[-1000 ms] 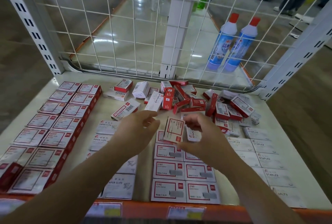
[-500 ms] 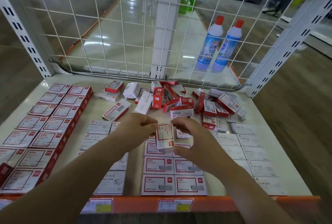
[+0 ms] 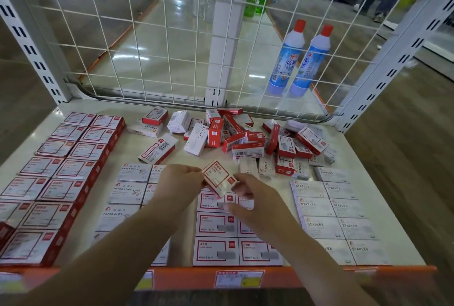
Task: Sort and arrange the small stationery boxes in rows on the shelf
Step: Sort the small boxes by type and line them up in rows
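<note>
Small red-and-white cardboard box (image 3: 219, 178) tilted above the cream shelf (image 3: 127, 155), left hand (image 3: 180, 184) pinching its nine o'clock edge, right hand (image 3: 250, 197) gripping its five o'clock corner, loose pile of boxes (image 3: 248, 133) at twelve o'clock.

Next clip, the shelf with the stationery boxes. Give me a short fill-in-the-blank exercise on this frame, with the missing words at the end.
1. The left hand and right hand together hold one small ____-bordered box.
2. The white boxes in rows at the right are printed with the word ____.
3. Behind the wire mesh stand ____ blue bottles with red caps.
4. The unsorted pile lies toward the ____ of the shelf.

Missing words: red; STAPLES; two; back
</note>
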The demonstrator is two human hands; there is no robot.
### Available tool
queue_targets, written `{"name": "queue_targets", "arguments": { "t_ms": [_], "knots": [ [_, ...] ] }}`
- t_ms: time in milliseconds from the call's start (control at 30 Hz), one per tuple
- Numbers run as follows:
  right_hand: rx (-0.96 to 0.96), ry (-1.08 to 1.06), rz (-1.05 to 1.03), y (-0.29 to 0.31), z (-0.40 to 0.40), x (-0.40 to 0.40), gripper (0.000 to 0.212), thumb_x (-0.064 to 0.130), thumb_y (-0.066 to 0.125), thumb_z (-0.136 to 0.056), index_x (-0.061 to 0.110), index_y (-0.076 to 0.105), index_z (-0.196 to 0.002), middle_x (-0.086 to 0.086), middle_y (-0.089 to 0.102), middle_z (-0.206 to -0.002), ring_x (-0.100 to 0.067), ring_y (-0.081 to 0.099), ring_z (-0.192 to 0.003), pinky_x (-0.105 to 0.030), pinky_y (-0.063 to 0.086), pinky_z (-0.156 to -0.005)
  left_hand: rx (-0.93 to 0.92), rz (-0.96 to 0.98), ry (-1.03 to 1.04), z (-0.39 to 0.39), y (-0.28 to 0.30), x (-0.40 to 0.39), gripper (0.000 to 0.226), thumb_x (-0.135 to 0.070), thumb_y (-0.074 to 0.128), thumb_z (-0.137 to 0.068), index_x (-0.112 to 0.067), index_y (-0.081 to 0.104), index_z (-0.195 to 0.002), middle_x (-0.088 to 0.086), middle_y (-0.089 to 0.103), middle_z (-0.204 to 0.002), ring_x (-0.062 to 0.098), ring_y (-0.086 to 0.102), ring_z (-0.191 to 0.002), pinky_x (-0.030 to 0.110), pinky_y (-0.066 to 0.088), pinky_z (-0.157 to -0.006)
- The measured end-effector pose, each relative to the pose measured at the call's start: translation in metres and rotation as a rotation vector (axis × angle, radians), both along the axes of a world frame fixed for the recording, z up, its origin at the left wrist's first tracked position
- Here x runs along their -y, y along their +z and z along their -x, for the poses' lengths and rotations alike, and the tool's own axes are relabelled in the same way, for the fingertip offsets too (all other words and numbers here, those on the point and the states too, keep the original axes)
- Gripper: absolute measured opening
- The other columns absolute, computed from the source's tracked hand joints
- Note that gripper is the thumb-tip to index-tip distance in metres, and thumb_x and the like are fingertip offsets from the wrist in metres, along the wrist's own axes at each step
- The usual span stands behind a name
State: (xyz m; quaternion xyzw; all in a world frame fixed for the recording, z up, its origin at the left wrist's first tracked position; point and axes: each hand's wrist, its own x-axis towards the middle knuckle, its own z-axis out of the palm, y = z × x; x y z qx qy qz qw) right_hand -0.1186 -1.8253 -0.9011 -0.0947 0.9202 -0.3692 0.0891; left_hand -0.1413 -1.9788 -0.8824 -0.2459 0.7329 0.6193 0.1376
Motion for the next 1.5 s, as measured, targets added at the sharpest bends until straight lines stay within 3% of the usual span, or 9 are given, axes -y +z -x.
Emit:
{"name": "queue_targets", "arguments": {
  "t_ms": [100, 233, 367, 433, 567, 700, 933, 1333, 1500],
  "knots": [
    [-0.027, -0.042, 0.051, -0.001, -0.002, 0.003, 0.038, 0.029, 0.065, -0.085, 0.042, 0.039, -0.110, 0.030, 0.045, -0.096, 0.012, 0.046, -0.087, -0.002, 0.036, -0.076, 0.043, -0.050, 0.040, -0.002, -0.004, -0.001, 0.024, -0.003, 0.050, -0.091, -0.015, 0.063, -0.075, 0.005, 0.065, -0.072, 0.016, 0.063, -0.075, 0.027, 0.053, -0.072],
    [-0.029, -0.058, 0.119, -0.002, 0.000, 0.003, 0.041, 0.021, 0.065, -0.085, 0.036, 0.044, -0.116, 0.023, 0.050, -0.103, 0.008, 0.049, -0.095, -0.001, 0.040, -0.081, 0.006, -0.090, 0.034, -0.005, -0.007, 0.000, 0.022, 0.004, 0.052, -0.088, -0.009, 0.060, -0.073, 0.016, 0.064, -0.093, 0.025, 0.060, -0.083, 0.042, 0.051, -0.087],
    [-0.044, -0.062, 0.206, 0.000, 0.007, -0.002, 0.049, 0.011, 0.061, -0.086, 0.024, 0.046, -0.131, 0.014, 0.058, -0.112, 0.002, 0.054, -0.104, -0.018, 0.046, -0.094, -0.006, 0.019, -0.114, -0.011, -0.004, -0.002, 0.014, -0.010, 0.051, -0.093, -0.017, 0.063, -0.090, -0.002, 0.064, -0.084, 0.019, 0.063, -0.091, 0.033, 0.052, -0.084],
    [-0.063, -0.045, 0.256, 0.004, 0.008, -0.004, 0.049, 0.006, 0.061, -0.085, 0.033, 0.046, -0.123, 0.023, 0.057, -0.105, 0.011, 0.054, -0.100, -0.010, 0.045, -0.089, -0.045, 0.091, -0.199, -0.015, -0.005, -0.003, 0.020, -0.014, 0.050, -0.093, -0.015, 0.061, -0.111, -0.007, 0.063, -0.085, 0.017, 0.062, -0.092, 0.031, 0.052, -0.084],
    [-0.086, -0.011, 0.243, 0.007, 0.009, -0.008, 0.051, 0.004, 0.064, -0.083, 0.033, 0.047, -0.121, 0.029, 0.052, -0.101, 0.019, 0.051, -0.094, -0.002, 0.041, -0.081, -0.081, 0.153, -0.221, -0.019, -0.006, -0.006, 0.030, -0.013, 0.051, -0.092, -0.015, 0.056, -0.122, -0.006, 0.063, -0.093, 0.019, 0.061, -0.096, 0.031, 0.052, -0.084],
    [-0.108, -0.005, 0.221, 0.008, 0.006, -0.011, 0.042, 0.007, 0.066, -0.083, 0.032, 0.048, -0.112, 0.027, 0.053, -0.100, 0.011, 0.053, -0.095, -0.003, 0.041, -0.083, -0.072, 0.152, -0.237, -0.020, -0.005, -0.007, 0.033, -0.011, 0.053, -0.091, -0.017, 0.053, -0.123, 0.002, 0.066, -0.110, 0.020, 0.062, -0.097, 0.027, 0.053, -0.078],
    [-0.096, -0.024, 0.236, 0.003, 0.007, -0.017, 0.042, 0.005, 0.066, -0.082, 0.026, 0.052, -0.116, 0.020, 0.057, -0.105, -0.001, 0.057, -0.103, -0.011, 0.046, -0.090, -0.111, 0.177, -0.328, -0.023, -0.005, -0.006, 0.034, -0.012, 0.057, -0.089, -0.017, 0.052, -0.122, 0.001, 0.067, -0.105, 0.019, 0.063, -0.096, 0.032, 0.054, -0.083],
    [-0.081, 0.006, 0.229, 0.008, 0.010, -0.017, 0.042, 0.006, 0.065, -0.083, 0.027, 0.051, -0.117, 0.021, 0.057, -0.103, 0.005, 0.056, -0.098, -0.007, 0.045, -0.085, -0.138, 0.268, -0.378, -0.021, 0.000, 0.000, 0.037, -0.016, 0.056, -0.090, -0.021, 0.049, -0.127, -0.006, 0.063, -0.103, 0.011, 0.061, -0.091, 0.018, 0.051, -0.066],
    [-0.057, -0.002, 0.298, 0.014, 0.016, -0.007, 0.041, 0.008, 0.065, -0.083, 0.033, 0.050, -0.111, 0.023, 0.058, -0.100, 0.008, 0.056, -0.096, -0.005, 0.045, -0.082, -0.101, 0.378, -0.342, -0.018, 0.009, 0.015, 0.039, -0.019, 0.054, -0.092, -0.017, 0.047, -0.129, 0.001, 0.061, -0.115, 0.017, 0.059, -0.101, 0.030, 0.053, -0.083]
  ]
}}
